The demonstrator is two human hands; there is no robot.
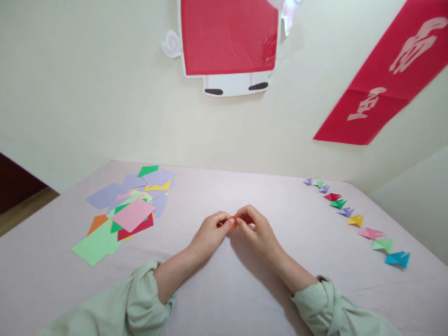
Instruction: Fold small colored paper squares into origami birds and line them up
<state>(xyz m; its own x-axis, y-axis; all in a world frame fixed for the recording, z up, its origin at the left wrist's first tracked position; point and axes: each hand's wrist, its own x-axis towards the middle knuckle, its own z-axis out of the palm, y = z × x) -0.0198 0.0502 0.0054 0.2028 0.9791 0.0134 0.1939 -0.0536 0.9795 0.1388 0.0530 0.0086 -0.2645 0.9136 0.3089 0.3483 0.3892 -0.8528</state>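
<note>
Between my two hands, over the middle of the table, is a small piece of folded orange paper point(234, 223). My left hand point(214, 229) pinches its left side between thumb and fingers. On the other side my right hand point(256, 228) grips it the same way, thumb and fingertips closed. Most of the paper is hidden by the fingers, so its exact folded shape cannot be made out.
At the left lies a loose pile of coloured paper sheets, a pink sheet point(133, 214) on top. Several small folded paper figures form a slanting row at the right, a blue figure point(398, 259) nearest. The pale-covered table point(196, 196) meets a wall point(140, 116) with red decorations.
</note>
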